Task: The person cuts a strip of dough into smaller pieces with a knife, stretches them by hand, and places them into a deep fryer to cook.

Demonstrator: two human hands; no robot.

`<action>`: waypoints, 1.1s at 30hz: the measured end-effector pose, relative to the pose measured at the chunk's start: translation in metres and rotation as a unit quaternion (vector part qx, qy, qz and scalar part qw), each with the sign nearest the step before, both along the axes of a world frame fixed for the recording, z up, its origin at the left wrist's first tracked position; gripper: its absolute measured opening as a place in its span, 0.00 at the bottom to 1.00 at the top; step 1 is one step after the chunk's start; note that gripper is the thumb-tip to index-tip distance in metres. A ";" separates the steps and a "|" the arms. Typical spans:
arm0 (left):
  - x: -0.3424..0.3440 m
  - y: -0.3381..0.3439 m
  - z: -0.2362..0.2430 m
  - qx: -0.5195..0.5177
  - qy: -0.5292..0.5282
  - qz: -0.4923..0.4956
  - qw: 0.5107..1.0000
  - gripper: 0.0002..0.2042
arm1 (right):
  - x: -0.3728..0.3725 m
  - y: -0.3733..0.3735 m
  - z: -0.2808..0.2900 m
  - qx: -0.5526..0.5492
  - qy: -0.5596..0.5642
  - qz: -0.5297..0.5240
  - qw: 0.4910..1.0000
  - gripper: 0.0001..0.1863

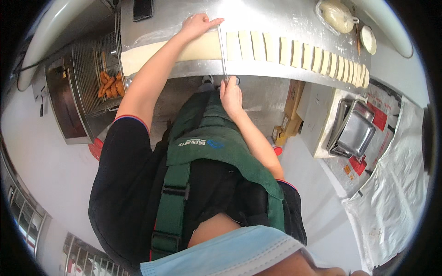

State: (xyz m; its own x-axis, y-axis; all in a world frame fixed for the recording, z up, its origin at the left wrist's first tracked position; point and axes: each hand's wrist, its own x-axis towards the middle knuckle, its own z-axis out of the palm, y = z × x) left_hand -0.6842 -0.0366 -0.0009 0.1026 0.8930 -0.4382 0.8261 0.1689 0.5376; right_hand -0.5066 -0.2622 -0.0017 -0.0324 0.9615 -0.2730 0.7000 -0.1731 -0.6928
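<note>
My right hand is closed around the near end of a long, thin knife. Its blade lies across the right end of a long flat strip of pale dough along the near edge of a metal table. Beyond the strip, my left hand rests with its thumb stretched toward the blade's far end and its other fingers partly hidden; nothing shows in its grasp. Right of the blade, several narrow cut dough pieces stand in a row, spaced wider near the knife and packed closer farther right.
A phone lies at the table's far left. A wrapped pale lump in a bowl and a small white dish sit far right. Browned fried pieces fill a wire rack at left. Metal trays are stacked at right.
</note>
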 end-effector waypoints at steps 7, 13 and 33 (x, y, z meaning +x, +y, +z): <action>-0.027 -0.024 0.002 0.039 0.092 -0.031 0.994 0.35 | -0.014 -0.021 0.009 -0.019 0.083 0.030 0.996 0.12; -0.023 -0.024 -0.001 0.032 0.120 -0.047 0.991 0.37 | -0.024 -0.028 0.009 -0.036 0.050 -0.005 0.998 0.11; -0.026 -0.018 -0.011 0.046 0.067 -0.008 0.997 0.27 | -0.019 0.006 0.002 -0.072 -0.081 0.101 0.989 0.12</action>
State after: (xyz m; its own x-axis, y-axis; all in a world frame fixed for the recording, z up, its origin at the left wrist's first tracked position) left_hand -0.7106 -0.0542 -0.0114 0.0625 0.9285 -0.3660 0.8939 0.1110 0.4343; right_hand -0.5254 -0.2561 0.0002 -0.1643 0.8911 -0.4230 0.8296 -0.1072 -0.5480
